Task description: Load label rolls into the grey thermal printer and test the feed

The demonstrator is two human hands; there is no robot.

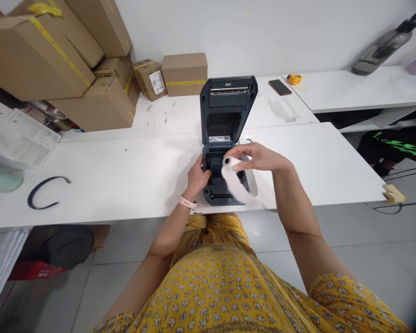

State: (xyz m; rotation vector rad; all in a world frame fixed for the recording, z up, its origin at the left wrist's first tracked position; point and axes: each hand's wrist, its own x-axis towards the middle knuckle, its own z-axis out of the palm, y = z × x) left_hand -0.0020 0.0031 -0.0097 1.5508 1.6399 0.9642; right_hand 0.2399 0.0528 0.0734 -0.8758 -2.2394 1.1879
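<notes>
A dark blue-grey label printer stands at the front edge of the white table with its lid tipped back. My left hand grips the left side wall of its base, fingers outside and thumb over the inner edge. Above the printer's right half, my right hand pinches a small roll of white labels, its dark core facing left. A loose white strip hangs from the roll toward the table edge, blurred by motion. The printer's bay is partly hidden behind the roll and my right hand.
Cardboard boxes are stacked at the back left. A black headband lies on the left of the table. At the back right are a phone, a yellow tape measure and a bottle. A person's leg shows at far right.
</notes>
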